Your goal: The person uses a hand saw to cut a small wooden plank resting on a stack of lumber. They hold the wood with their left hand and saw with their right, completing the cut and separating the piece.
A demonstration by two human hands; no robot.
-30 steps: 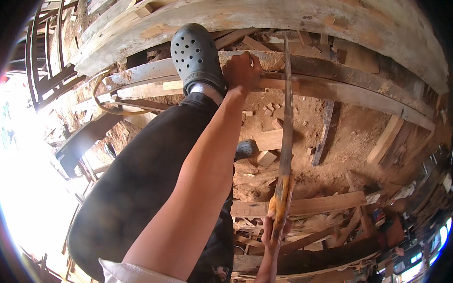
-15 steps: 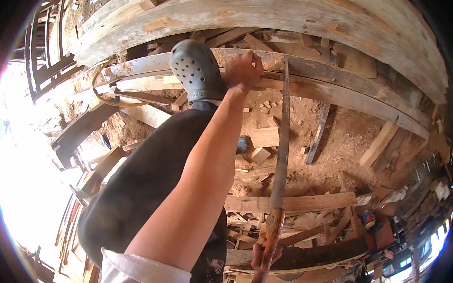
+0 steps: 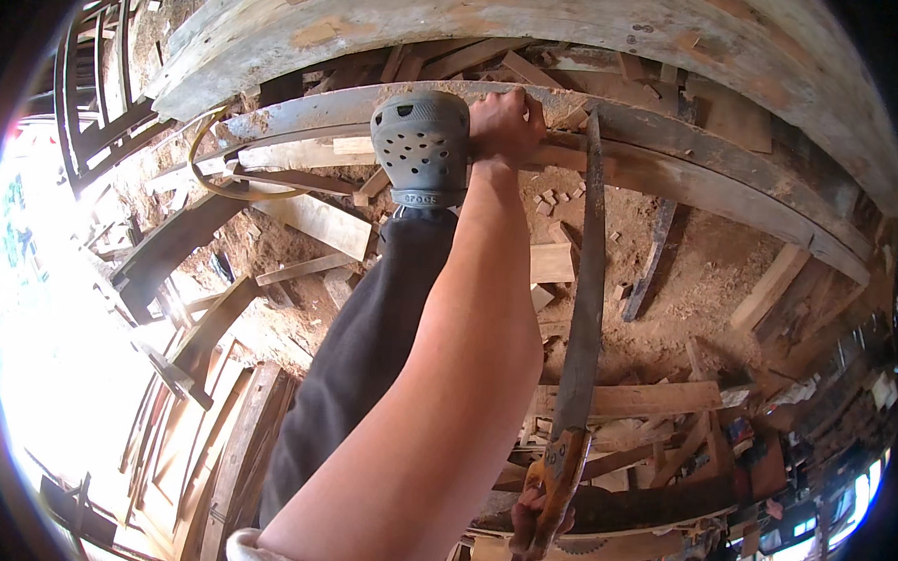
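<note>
My right hand (image 3: 535,516) is wrapped round the saw (image 3: 564,463), nearest me. Left of blade (image 3: 587,315): tight, my forearm (image 3: 483,311). Right: sawdust floor (image 3: 613,252), room to a dark board (image 3: 653,260). Tip's over the beams (image 3: 709,191); left hand (image 3: 507,126) curled there, grip unclear, beside clog (image 3: 421,146). Timber (image 3: 498,15) beyond.

Dressed in dark, charcoal-toned trousers (image 3: 368,347) and a whitish sleeve (image 3: 261,553), glimpsed only at its hem by the lower edge, with bare hands (image 3: 507,126). Shod in a matte grey clog (image 3: 420,146), pierced by rounded holes, textured at the far end and marked with small lettering near the ankle.
</note>
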